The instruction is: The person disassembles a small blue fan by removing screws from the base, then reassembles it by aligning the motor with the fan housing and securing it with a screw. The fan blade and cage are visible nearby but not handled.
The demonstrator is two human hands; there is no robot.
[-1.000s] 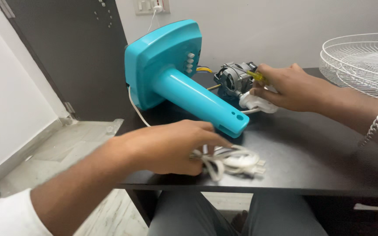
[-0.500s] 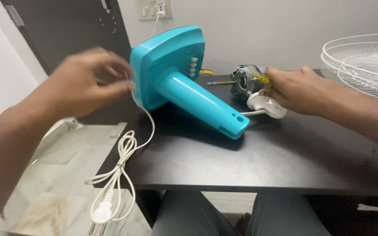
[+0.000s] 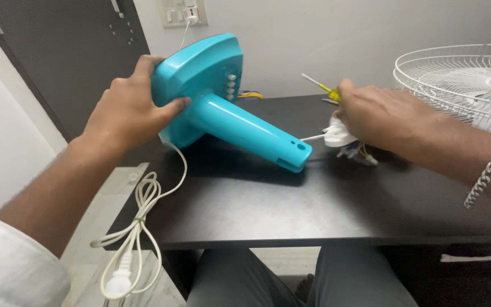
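- Head view, left side: the left hand [image 3: 129, 111] grips the square foot of the turquoise fan base [image 3: 200, 85], fingers curled over the upper left edge and the thumb pressed against the front face where the neck begins.
- The fan base lies tipped on its side on the black table [image 3: 313, 204]; its foot stands on edge near the table's back left corner, and its tubular neck [image 3: 251, 133] slants down to the right, the open end resting on the tabletop.
- A column of small white buttons [image 3: 231, 85] shows on the face of the foot, just right of the thumb.
- A white power cord [image 3: 143, 216] leaves the underside of the foot, drops over the table's left edge and hangs in a tied bundle; its plug [image 3: 117, 281] dangles lowest, above the pale floor.
- Head view, right side: the right hand [image 3: 376, 116] is closed around a yellow-handled screwdriver [image 3: 320, 85], whose thin shaft points up and to the left beyond the knuckles.
- Beneath the same hand sits a white plastic part [image 3: 336, 136] with short coloured wires [image 3: 362, 153] trailing onto the table; whether the fingers also clasp it cannot be told.
- A silver chain bracelet [image 3: 487, 173] circles the right wrist.
- A white wire fan guard [image 3: 467, 77] rests at the table's far right.
- Behind the table: a dark door [image 3: 75, 51] and a wall switch plate [image 3: 180, 12].
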